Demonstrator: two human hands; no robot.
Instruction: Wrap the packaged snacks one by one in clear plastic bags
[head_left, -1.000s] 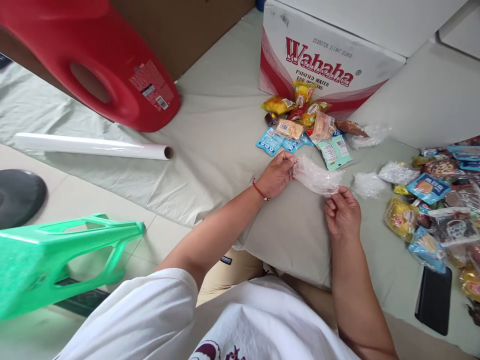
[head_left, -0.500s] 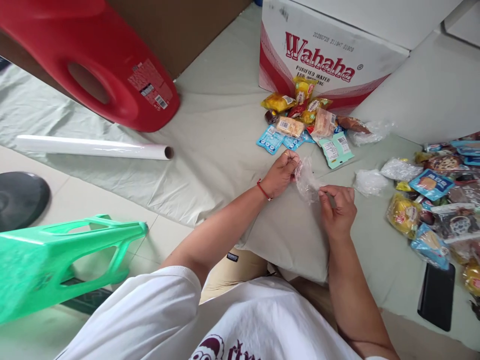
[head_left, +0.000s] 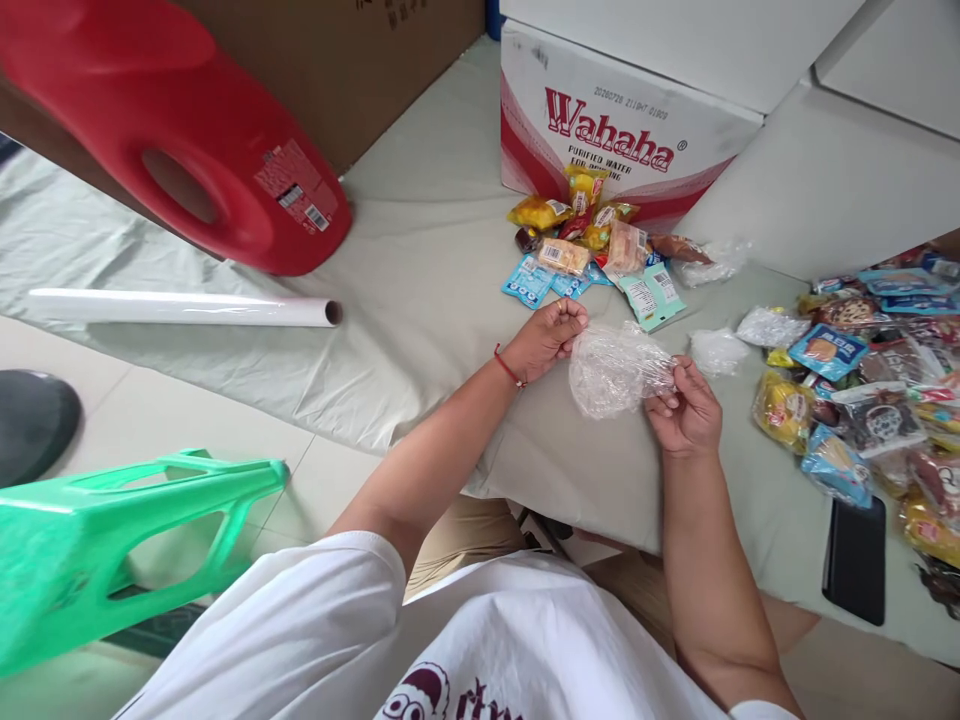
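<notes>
Clear plastic bag [head_left: 613, 368] held above the sheet's [head_left: 420, 260] near edge, both hands pinching it: left hand [head_left: 546, 338] at its left rim, right hand [head_left: 684, 405] at right. I judge it v. light, limp, crinkly, slippery film; best gripped at the rim w/ fingertips, not the body.

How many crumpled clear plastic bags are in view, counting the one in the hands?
4: one held between both hands, two loose on the cloth at its right, one by the Wahaha box. More may hide among the snacks.

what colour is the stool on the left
Bright green stool, tipped on its side; the head view shows it clearly.
</notes>
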